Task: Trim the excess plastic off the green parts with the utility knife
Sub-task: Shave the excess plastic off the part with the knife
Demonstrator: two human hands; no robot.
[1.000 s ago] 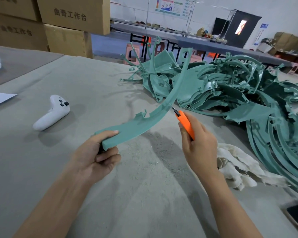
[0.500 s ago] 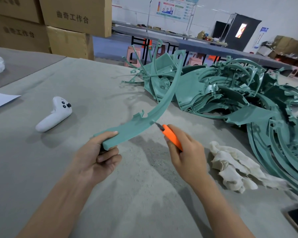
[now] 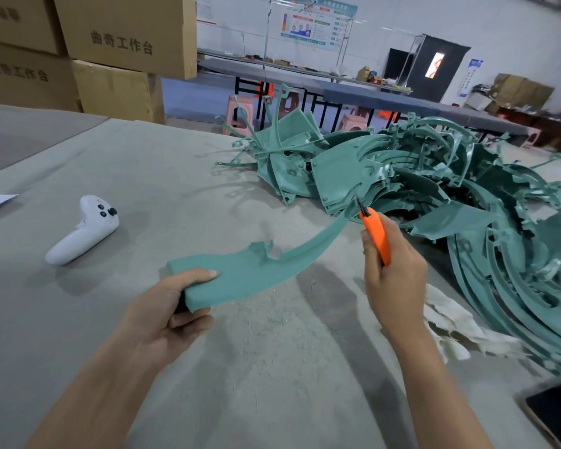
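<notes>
Fingers of the left hand (image 3: pixel 162 315) grip the green part (image 3: pixel 256 270); right hand (image 3: pixel 392 283) clasps the utility knife (image 3: pixel 374 234).

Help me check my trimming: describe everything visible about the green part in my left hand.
The part is a long, flat, curved strip of teal plastic, broad at the near end and narrowing away, with a jagged notch on its upper edge midway. The left hand grips the broad end, thumb on top, above the table. Near its far end, by the pile, the knife in the right hand meets its edge.
</notes>
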